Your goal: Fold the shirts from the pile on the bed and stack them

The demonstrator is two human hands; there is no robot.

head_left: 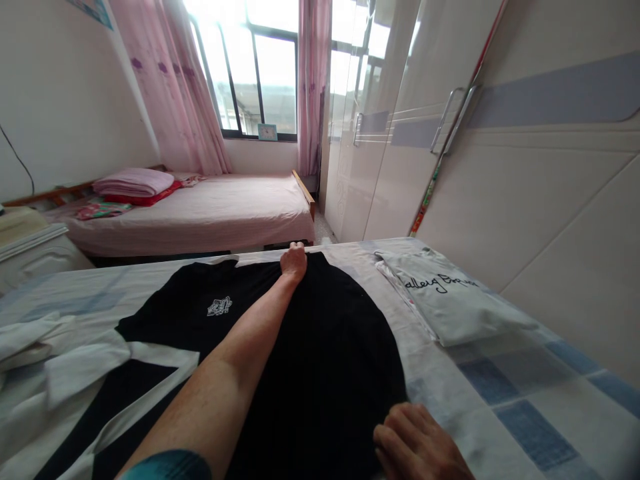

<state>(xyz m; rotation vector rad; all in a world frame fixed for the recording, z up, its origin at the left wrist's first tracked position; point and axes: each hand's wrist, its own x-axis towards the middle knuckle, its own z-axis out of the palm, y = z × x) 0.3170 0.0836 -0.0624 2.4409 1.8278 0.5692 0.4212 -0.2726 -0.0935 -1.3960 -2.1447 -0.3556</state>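
A black T-shirt [330, 347] with a small white logo lies spread on the near bed. My left hand [294, 260] reaches far across it and its fingers are closed on the shirt's far edge. My right hand [417, 443] rests at the shirt's near right edge, fingers curled down on the fabric. A folded white T-shirt [453, 297] with black script lettering lies to the right of the black one, apart from both hands.
White garments [65, 363] are heaped at the left of the bed, partly over black cloth. The bedsheet [525, 407] has blue checks. A wardrobe [500, 167] stands along the right. A second bed [210, 210] with pink bedding lies beyond, under a window.
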